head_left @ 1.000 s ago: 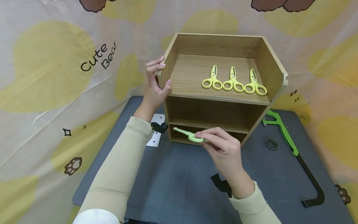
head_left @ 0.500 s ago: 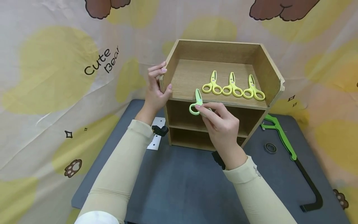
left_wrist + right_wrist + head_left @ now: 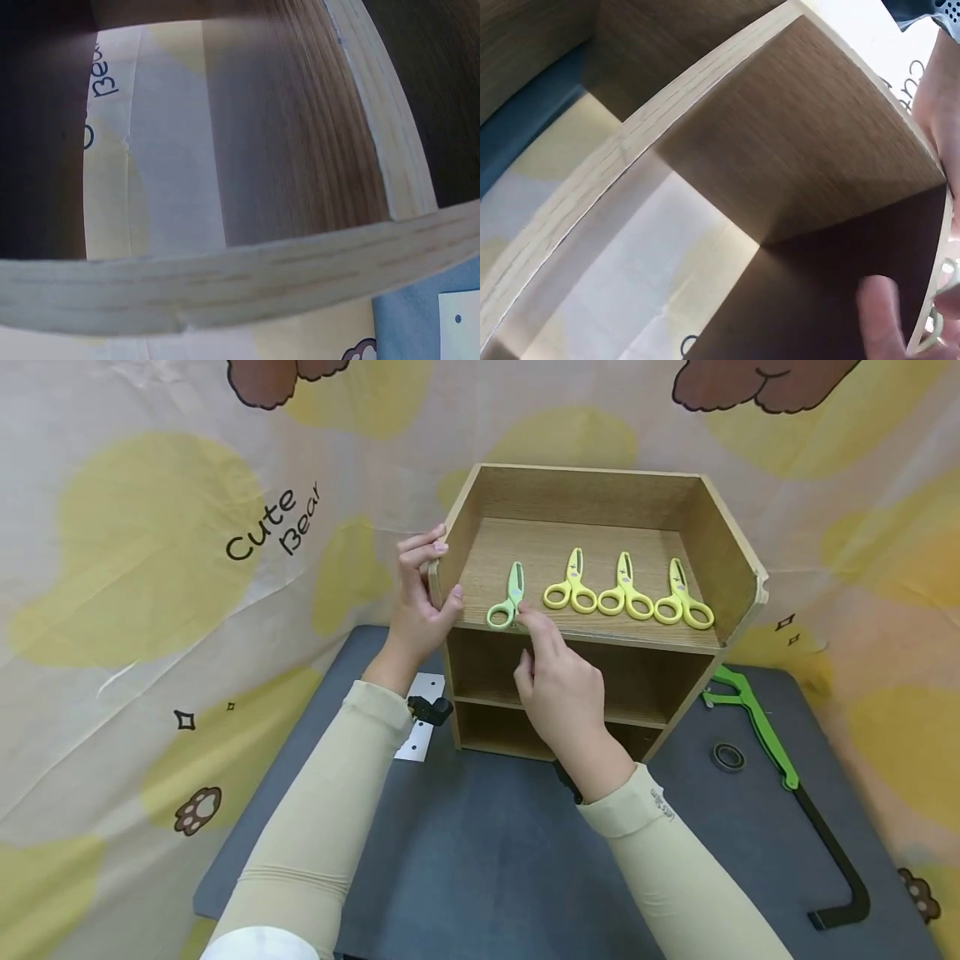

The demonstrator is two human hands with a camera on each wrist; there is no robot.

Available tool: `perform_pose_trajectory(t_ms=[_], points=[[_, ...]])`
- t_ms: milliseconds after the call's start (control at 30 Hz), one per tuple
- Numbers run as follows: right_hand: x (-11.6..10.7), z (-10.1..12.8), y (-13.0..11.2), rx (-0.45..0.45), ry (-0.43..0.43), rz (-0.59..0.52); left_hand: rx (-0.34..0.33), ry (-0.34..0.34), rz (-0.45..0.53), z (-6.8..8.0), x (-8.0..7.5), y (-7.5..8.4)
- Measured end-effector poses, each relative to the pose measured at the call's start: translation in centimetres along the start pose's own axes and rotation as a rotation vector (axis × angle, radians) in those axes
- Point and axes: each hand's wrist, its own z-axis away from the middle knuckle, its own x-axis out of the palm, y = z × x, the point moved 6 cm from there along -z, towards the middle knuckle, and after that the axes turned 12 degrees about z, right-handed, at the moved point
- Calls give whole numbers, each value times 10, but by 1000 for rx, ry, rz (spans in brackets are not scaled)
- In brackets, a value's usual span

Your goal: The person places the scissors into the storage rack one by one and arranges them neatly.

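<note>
The right hand (image 3: 558, 681) is reaching up to the front edge of the top shelf, fingertips pinching the ring handle of the small pale-green plastic scissors (image 3: 507, 596). The scissors are lying flat on the shelf, just above and slightly left of the knuckles, long axis running front to back, blade tip pointing away toward the rear wall. They are sitting just left of three yellow plastic scissors (image 3: 626, 587), lined up the same way. The left hand (image 3: 420, 597) is curling around the left wall of the three-tier wooden shelf unit (image 3: 723, 543), which is standing on the dark grey counter (image 3: 465, 852).
</note>
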Motion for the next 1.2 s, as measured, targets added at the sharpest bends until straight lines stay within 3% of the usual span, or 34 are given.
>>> perform_pose_trajectory(t_ms=[433, 767, 900, 1067, 1200], points=[[2, -22, -2, 107, -334, 128, 12, 7, 4, 0, 0, 1], [5, -30, 4, 161, -572, 77, 8, 12, 18, 1, -3, -1], [3, -25, 3, 150, -554, 88, 19, 19, 22, 2, -3, -1], [-2, -19, 2, 131, -423, 108, 23, 19, 14, 2, -1, 1], [-4, -19, 3, 142, -381, 114, 28, 21, 12, 0, -1, 2]])
